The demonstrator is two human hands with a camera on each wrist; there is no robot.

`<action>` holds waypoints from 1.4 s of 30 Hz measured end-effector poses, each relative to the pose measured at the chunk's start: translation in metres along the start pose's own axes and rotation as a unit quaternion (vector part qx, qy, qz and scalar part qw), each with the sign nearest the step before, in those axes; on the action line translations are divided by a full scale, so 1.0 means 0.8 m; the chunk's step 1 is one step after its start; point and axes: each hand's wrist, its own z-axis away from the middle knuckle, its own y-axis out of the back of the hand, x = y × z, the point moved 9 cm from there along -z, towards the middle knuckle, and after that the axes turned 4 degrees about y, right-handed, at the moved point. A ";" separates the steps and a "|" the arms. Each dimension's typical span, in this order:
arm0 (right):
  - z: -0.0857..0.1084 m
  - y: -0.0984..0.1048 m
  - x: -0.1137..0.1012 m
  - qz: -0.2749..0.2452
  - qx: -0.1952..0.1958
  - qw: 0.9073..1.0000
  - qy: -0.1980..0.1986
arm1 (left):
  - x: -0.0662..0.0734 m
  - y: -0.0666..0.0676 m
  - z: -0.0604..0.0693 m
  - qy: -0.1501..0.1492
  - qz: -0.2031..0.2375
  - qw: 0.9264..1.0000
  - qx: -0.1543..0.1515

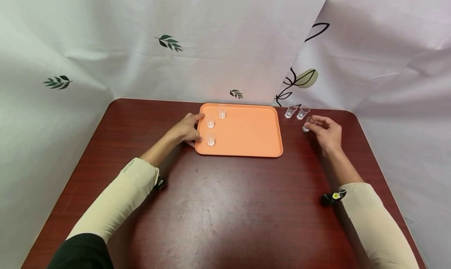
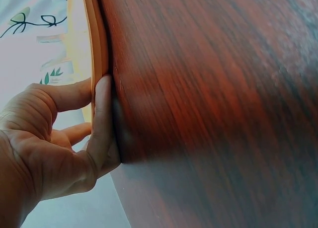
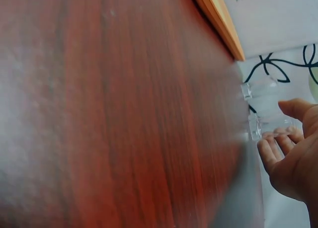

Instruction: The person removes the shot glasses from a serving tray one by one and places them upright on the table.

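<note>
Left hand (image 1: 186, 130) grips orange tray (image 1: 246, 132) by left edge, three small cups (image 1: 210, 139) aboard — right hand (image 1: 329, 136), fingers and thumb round clear cup (image 1: 305, 128), right of tray — two more cups (image 1: 290, 112) just beyond.

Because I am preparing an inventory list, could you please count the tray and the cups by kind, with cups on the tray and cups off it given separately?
Orange tray: 1
Clear cups on the tray: 3
Clear cups off the tray: 3
Total: 7
</note>
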 end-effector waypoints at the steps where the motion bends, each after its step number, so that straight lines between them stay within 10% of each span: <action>1: -0.001 0.002 0.001 0.000 0.003 1.000 -0.002 | 0.000 0.000 0.000 0.000 0.000 1.000 0.000; 42: -0.054 0.023 0.005 0.006 0.055 0.998 -0.024 | -0.001 0.001 0.003 -0.004 0.010 1.000 -0.003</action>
